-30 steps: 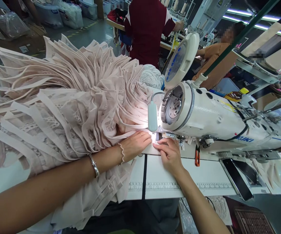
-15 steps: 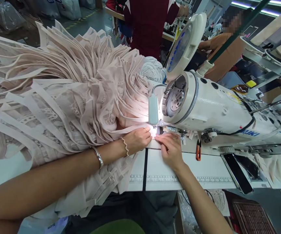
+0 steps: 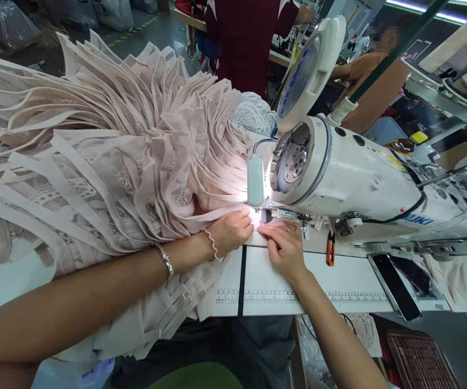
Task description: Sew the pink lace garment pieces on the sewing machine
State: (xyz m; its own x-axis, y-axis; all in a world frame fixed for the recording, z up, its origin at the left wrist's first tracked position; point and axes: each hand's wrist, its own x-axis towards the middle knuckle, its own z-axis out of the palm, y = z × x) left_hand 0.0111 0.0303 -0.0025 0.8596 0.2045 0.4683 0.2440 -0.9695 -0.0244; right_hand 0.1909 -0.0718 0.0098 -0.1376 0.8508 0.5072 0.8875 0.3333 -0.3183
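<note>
A big heap of pale pink lace fabric pieces (image 3: 107, 162) lies piled on the left of the white sewing table (image 3: 339, 286). My left hand (image 3: 230, 231) rests on the edge of a pink piece beside the needle, fingers curled down on the cloth. My right hand (image 3: 285, 248) lies flat just right of it, fingers pressing a pale strip against the table under the presser foot. A white sewing machine (image 3: 351, 183) stands over both hands, and its small lamp (image 3: 255, 186) lights the needle area.
Orange thread snips (image 3: 329, 253) and a dark phone (image 3: 394, 286) lie on the table right of my hands. A printed ruler (image 3: 282, 296) runs along the front edge. A person in dark red (image 3: 249, 38) and another in orange (image 3: 373, 92) work behind the machine.
My hands have stayed at the needle and crept slightly toward the machine. The view has tilted down a little; the fabric heap looks unchanged.
</note>
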